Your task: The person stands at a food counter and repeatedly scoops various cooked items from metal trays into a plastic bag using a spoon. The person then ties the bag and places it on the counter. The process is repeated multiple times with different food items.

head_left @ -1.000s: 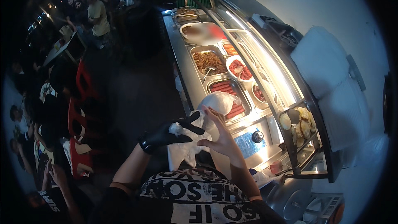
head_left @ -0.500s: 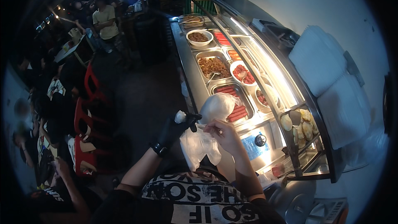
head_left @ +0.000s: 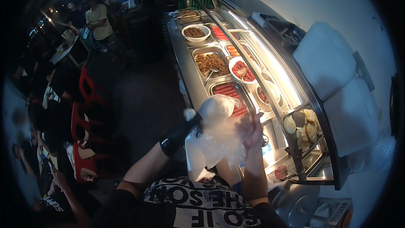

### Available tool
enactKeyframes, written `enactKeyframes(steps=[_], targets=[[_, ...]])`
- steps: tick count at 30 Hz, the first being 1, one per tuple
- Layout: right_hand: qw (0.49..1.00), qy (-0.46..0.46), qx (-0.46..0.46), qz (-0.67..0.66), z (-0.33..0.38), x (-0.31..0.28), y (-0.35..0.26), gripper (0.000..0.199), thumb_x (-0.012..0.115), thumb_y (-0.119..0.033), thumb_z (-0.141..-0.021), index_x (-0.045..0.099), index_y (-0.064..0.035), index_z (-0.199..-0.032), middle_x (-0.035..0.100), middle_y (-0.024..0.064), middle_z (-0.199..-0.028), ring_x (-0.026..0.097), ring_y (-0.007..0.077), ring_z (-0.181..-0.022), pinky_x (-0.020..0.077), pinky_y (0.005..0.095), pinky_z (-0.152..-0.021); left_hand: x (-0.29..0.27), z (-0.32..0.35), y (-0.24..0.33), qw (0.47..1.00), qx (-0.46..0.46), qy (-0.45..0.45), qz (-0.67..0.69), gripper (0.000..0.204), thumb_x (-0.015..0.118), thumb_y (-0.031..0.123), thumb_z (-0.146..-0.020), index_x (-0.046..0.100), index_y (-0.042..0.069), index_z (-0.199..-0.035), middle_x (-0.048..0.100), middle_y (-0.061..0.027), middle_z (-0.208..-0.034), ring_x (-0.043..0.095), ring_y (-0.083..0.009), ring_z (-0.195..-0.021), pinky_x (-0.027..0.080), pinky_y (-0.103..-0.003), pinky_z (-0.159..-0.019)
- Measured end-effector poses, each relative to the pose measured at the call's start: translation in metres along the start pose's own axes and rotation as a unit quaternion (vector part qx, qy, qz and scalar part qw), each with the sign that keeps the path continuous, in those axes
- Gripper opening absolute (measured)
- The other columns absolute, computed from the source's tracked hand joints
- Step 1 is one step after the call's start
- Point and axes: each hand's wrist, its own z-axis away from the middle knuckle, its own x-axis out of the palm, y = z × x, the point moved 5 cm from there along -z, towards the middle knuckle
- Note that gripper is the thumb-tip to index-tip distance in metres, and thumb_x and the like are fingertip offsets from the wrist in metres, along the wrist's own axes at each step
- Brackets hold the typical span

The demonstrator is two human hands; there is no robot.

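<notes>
Fingers of our gloved left hand (head_left: 182, 131) and bare right hand (head_left: 249, 127) pinch the clear plastic bag (head_left: 219, 133); we should spread its mouth evenly above the bench (head_left: 187, 76).

Thin glossy plastic bag (head_left: 221, 133) — shiny steel counter (head_left: 185, 67).

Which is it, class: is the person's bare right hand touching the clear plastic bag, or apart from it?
Touching. The head view shows the right hand pressed against the clear plastic bag, its fingers gripping the film with no gap visible.
</notes>
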Motion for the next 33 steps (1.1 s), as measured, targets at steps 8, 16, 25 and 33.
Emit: enactKeyframes(steps=[8, 16, 25, 33], targets=[[0.958, -0.122, 0.104, 0.236, -0.075, 0.018, -0.009, 0.051, 0.055, -0.028, -0.091, 0.044, 0.0005, -0.132, 0.061, 0.0078, -0.109, 0.061, 0.0194, -0.097, 0.0509, 0.0313, -0.083, -0.04, -0.043, -0.026, 0.99, -0.005, 0.135, 0.044, 0.047, 0.048, 0.033, -0.096, 0.041, 0.006, -0.134, 0.056, -0.0101, -0.121, 0.056, -0.0169, -0.109, 0.046, -0.03, -0.093], [0.951, 0.095, 0.189, 0.226, -0.119, -0.141, 0.043, 0.042, 0.047, -0.033, -0.094, 0.051, -0.0061, -0.125, 0.06, 0.009, -0.116, 0.063, 0.0233, -0.096, 0.056, 0.0403, -0.072, -0.121, -0.04, -0.097, 0.959, -0.147, 0.242, 0.026, 0.043, 0.047, 0.038, -0.096, 0.049, 0.007, -0.126, 0.062, -0.0086, -0.108, 0.062, -0.0154, -0.094, 0.051, -0.029, -0.084], [0.971, 0.042, 0.154, 0.177, -0.117, -0.193, 0.099, 0.044, 0.043, -0.038, -0.094, 0.052, -0.0076, -0.124, 0.06, 0.0082, -0.119, 0.06, 0.0225, -0.103, 0.0502, 0.0379, -0.083, -0.179, -0.037, -0.145, 0.911, -0.041, 0.39, -0.125, 0.038, 0.053, 0.038, -0.093, 0.061, 0.007, -0.111, 0.063, -0.0055, -0.1, 0.061, -0.0137, -0.088, 0.05, -0.028, -0.076], [0.846, 0.196, -0.133, 0.477, -0.029, -0.138, 0.077, 0.028, 0.058, -0.025, -0.091, 0.058, -0.0022, -0.107, 0.06, 0.0037, -0.094, 0.053, 0.0148, -0.084, 0.0423, 0.0257, -0.074, -0.232, 0.027, -0.155, 0.832, 0.014, 0.508, -0.22, 0.032, 0.056, 0.033, -0.091, 0.064, 0.002, -0.091, 0.059, -0.0005, -0.076, 0.054, -0.0108, -0.068, 0.043, -0.031, -0.061]])
